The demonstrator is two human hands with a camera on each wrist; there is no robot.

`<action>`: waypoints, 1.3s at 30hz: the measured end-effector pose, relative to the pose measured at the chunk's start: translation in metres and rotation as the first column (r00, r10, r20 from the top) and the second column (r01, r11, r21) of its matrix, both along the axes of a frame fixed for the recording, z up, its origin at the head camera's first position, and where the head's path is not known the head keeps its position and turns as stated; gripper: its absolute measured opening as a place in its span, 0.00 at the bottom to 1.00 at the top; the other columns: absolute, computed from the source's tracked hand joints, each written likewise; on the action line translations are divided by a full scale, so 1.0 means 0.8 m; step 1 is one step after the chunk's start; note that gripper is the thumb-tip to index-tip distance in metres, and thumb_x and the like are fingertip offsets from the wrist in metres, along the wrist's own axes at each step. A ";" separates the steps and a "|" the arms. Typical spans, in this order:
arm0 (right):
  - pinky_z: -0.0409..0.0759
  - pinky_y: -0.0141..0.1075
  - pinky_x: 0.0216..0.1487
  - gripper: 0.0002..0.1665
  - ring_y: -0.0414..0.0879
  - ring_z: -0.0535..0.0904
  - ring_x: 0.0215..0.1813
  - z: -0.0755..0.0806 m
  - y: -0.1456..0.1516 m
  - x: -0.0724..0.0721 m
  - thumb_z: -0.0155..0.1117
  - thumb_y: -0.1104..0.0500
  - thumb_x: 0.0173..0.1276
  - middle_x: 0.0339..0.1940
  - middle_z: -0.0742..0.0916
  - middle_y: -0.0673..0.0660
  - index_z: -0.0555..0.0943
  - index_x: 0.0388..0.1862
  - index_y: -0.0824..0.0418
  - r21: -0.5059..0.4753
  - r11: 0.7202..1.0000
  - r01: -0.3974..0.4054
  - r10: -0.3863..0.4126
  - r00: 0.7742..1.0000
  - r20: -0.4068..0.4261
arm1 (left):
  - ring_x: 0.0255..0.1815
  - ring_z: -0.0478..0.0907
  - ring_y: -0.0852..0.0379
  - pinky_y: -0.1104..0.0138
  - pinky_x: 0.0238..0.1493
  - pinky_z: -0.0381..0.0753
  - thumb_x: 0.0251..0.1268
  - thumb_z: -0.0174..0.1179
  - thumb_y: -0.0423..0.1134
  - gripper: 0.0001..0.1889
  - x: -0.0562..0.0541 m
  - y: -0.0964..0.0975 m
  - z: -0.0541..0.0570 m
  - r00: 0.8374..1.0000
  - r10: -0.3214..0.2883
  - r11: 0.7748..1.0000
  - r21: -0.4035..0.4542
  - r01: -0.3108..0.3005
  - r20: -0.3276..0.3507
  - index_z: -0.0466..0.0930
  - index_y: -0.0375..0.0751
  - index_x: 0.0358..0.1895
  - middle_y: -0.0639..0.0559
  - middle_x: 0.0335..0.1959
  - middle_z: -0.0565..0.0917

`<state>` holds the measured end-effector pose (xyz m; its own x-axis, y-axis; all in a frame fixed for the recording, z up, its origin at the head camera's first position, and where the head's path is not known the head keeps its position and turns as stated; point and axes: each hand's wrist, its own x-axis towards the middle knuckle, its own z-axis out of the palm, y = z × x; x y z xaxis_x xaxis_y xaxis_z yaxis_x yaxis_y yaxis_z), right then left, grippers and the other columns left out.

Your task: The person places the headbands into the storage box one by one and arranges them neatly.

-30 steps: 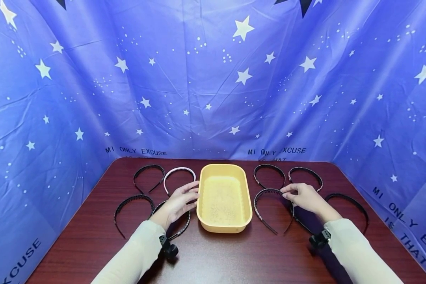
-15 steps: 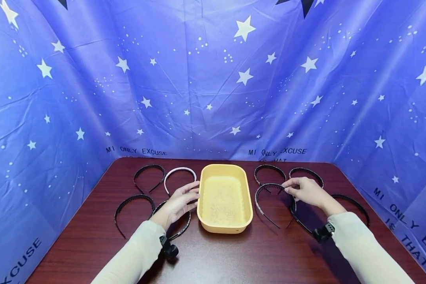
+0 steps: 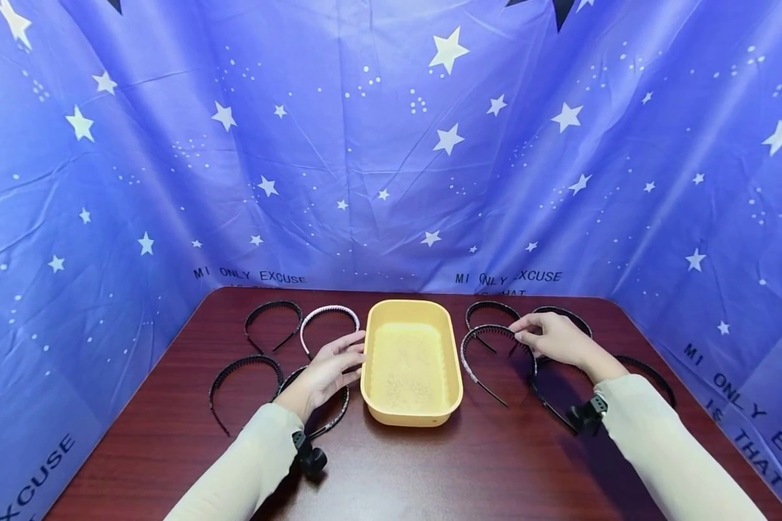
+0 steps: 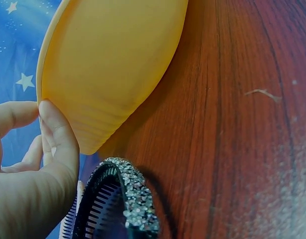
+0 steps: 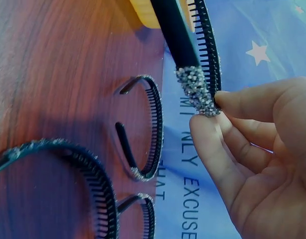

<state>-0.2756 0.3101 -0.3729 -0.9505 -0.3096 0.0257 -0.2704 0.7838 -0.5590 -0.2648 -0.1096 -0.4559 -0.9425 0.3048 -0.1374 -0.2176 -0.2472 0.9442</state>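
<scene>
My left hand pinches the left rim of a yellow plastic basin between thumb and fingers. In the left wrist view, a glitter-covered black headband stands just below that hand. My right hand pinches another black headband at the right side of its arch. This one is raised off the table, to the right of the basin, with its free end slanting down. The right wrist view shows the fingertips right at its silvery glitter band, with comb teeth along the inner side. The basin holds nothing.
More headbands lie right of the basin, including one at the back and one at the far right. On the left are a pink-and-white headband and black ones. A starry blue curtain encloses the reddish-brown table.
My right hand has lifted the pinched headband upward and away from me, then slightly left toward the basin. The left hand stays at the basin's rim.
</scene>
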 end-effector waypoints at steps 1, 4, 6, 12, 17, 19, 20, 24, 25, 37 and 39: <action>0.81 0.41 0.34 0.14 0.46 0.82 0.29 0.001 -0.002 -0.001 0.62 0.59 0.74 0.39 0.88 0.59 0.83 0.53 0.64 0.001 1.000 -0.002 0.002 1.000 -0.001 | 0.56 0.77 0.51 0.65 0.51 0.80 0.69 0.53 0.25 0.32 0.000 0.000 0.000 1.000 0.000 1.000 0.000 0.000 -0.001 0.58 0.35 0.76 0.30 0.70 0.68; 0.81 0.41 0.35 0.14 0.46 0.82 0.29 0.005 -0.009 -0.002 0.62 0.58 0.74 0.39 0.88 0.57 0.83 0.53 0.63 -0.004 1.000 -0.007 0.007 1.000 0.001 | 0.58 0.77 0.50 0.65 0.52 0.80 0.70 0.53 0.25 0.32 0.001 0.000 0.001 1.000 -0.001 1.000 -0.004 0.001 -0.001 0.58 0.35 0.77 0.30 0.70 0.68; 0.81 0.41 0.36 0.14 0.45 0.82 0.30 0.007 -0.013 -0.004 0.61 0.58 0.74 0.38 0.88 0.56 0.83 0.53 0.63 -0.018 1.000 -0.014 0.014 1.000 0.006 | 0.58 0.76 0.50 0.65 0.52 0.80 0.70 0.52 0.25 0.32 0.000 0.000 0.001 1.000 -0.007 1.000 -0.006 0.007 -0.003 0.57 0.35 0.77 0.30 0.70 0.68; 0.83 0.42 0.37 0.14 0.46 0.83 0.30 0.011 -0.030 -0.010 0.61 0.59 0.75 0.37 0.88 0.57 0.83 0.53 0.64 -0.053 0.997 -0.051 0.052 0.998 0.021 | 0.57 0.77 0.50 0.65 0.52 0.79 0.71 0.52 0.25 0.32 -0.001 -0.001 0.000 1.000 -0.007 1.000 -0.009 0.007 -0.003 0.57 0.35 0.77 0.30 0.70 0.67; 0.83 0.44 0.38 0.14 0.46 0.82 0.30 0.015 -0.044 -0.016 0.61 0.60 0.75 0.36 0.87 0.59 0.82 0.53 0.66 -0.083 0.994 -0.074 0.077 0.997 0.030 | 0.57 0.77 0.50 0.65 0.51 0.80 0.70 0.52 0.25 0.32 -0.001 0.000 -0.001 1.000 -0.001 1.000 -0.008 0.001 -0.002 0.57 0.35 0.77 0.30 0.70 0.68; 0.84 0.44 0.37 0.14 0.46 0.82 0.30 0.016 -0.049 -0.018 0.61 0.60 0.74 0.37 0.87 0.59 0.82 0.53 0.67 -0.090 0.993 -0.079 0.083 0.996 0.031 | 0.57 0.77 0.50 0.66 0.50 0.80 0.70 0.53 0.25 0.32 -0.001 0.000 -0.001 1.000 0.005 1.000 -0.008 -0.005 -0.001 0.58 0.35 0.77 0.30 0.70 0.68; 0.84 0.44 0.37 0.14 0.46 0.83 0.30 0.016 -0.052 -0.019 0.61 0.60 0.74 0.37 0.87 0.59 0.82 0.53 0.67 -0.093 0.993 -0.079 0.083 0.996 0.031 | 0.57 0.77 0.50 0.66 0.50 0.80 0.70 0.53 0.26 0.32 -0.001 0.000 -0.001 1.000 0.006 1.000 -0.008 -0.006 -0.001 0.58 0.35 0.77 0.30 0.70 0.68; 0.85 0.46 0.37 0.15 0.48 0.84 0.31 0.012 -0.061 -0.025 0.61 0.60 0.73 0.39 0.88 0.58 0.82 0.53 0.68 -0.106 0.991 -0.077 0.081 0.996 0.037 | 0.57 0.77 0.50 0.66 0.50 0.80 0.69 0.53 0.26 0.32 0.000 0.000 -0.001 1.000 0.011 1.000 -0.008 -0.011 0.000 0.59 0.36 0.76 0.31 0.70 0.69; 0.85 0.46 0.37 0.14 0.48 0.85 0.31 0.011 -0.064 -0.026 0.61 0.61 0.73 0.39 0.88 0.58 0.82 0.53 0.68 -0.111 0.990 -0.082 0.086 0.996 0.036 | 0.57 0.77 0.50 0.66 0.50 0.80 0.69 0.54 0.26 0.32 0.000 0.000 -0.001 1.000 0.013 1.000 -0.006 -0.013 0.001 0.59 0.36 0.76 0.31 0.70 0.69; 0.84 0.49 0.42 0.16 0.47 0.84 0.31 0.003 -0.090 -0.038 0.61 0.60 0.74 0.40 0.86 0.63 0.82 0.55 0.68 -0.158 0.985 -0.074 0.090 0.991 0.100 | 0.58 0.77 0.49 0.65 0.51 0.80 0.69 0.54 0.26 0.32 0.000 0.001 0.000 1.000 0.004 1.000 0.001 -0.004 -0.004 0.58 0.35 0.76 0.30 0.70 0.68; 0.84 0.48 0.43 0.17 0.47 0.84 0.32 0.004 -0.095 -0.041 0.61 0.59 0.74 0.41 0.86 0.63 0.81 0.56 0.68 -0.166 0.983 -0.080 0.099 0.988 0.114 | 0.58 0.77 0.49 0.65 0.51 0.80 0.69 0.54 0.26 0.32 0.000 0.001 0.000 1.000 0.006 1.000 0.001 -0.006 -0.002 0.59 0.35 0.76 0.30 0.69 0.68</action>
<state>-0.3085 0.2337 -0.3699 -0.9182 -0.3949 -0.0319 -0.2579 0.6569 -0.7085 -0.2648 -0.1089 -0.4556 -0.9446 0.2990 -0.1351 -0.2141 -0.2495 0.9444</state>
